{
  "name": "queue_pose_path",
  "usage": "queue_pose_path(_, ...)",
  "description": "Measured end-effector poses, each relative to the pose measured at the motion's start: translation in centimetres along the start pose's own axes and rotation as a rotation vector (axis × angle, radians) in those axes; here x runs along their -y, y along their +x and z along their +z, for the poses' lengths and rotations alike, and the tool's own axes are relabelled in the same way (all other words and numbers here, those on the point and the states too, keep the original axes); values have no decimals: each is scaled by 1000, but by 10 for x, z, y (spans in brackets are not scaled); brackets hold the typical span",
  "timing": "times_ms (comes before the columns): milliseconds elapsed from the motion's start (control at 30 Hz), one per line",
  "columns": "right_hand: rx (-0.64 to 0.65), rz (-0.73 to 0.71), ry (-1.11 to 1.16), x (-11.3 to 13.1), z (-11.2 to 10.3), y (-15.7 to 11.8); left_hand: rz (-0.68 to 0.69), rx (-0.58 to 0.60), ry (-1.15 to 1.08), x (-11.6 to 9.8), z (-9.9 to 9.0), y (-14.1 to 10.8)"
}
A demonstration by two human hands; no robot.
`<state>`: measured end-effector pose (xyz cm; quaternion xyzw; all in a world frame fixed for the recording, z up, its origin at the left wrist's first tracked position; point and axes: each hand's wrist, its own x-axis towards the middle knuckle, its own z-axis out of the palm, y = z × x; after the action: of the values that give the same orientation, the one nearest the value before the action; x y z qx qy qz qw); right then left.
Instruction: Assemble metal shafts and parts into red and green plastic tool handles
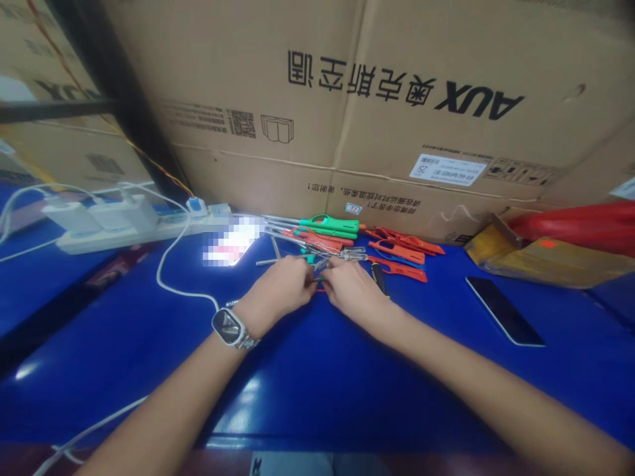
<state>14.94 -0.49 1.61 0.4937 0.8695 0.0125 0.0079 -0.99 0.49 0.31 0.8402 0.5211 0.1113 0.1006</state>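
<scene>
My left hand (290, 283), with a watch (229, 328) on its wrist, is closed, its fingertips bent together above the blue table. My right hand (351, 285) is pinched shut right beside it. Bits of green and red show at the fingertips, but what they hold is too small and hidden to make out. Just beyond the hands lie a green long-nosed lighter (330, 225) with a metal tube and orange lighter casings (397, 267). Under the right hand's far side shows a black-and-yellow tool handle (380, 279). Loose metal parts (354, 253) lie between.
A lit phone (233, 243) lies behind my left hand. A white power strip (143, 228) with plugs and cables is at the left. A dark phone (503, 311) and an open carton (530, 254) with red plastic are at the right. A large cardboard box (387, 139) stands behind.
</scene>
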Motion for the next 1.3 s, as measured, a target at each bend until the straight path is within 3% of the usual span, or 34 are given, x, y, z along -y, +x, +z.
queue_pose_path(267,-41,-5,7,0,8,-6,-112,-61,-89,-1,16,2)
queue_pose_path(500,-7,13,-40,6,2,-7,-98,-38,-76,-5,9,-1)
queue_pose_path(933,-44,46,9,2,10,-8,-72,34,-32,-1,6,2)
queue_pose_path(1300,-30,5,-8,-1,8,-6,-88,5,44,-10,5,-2)
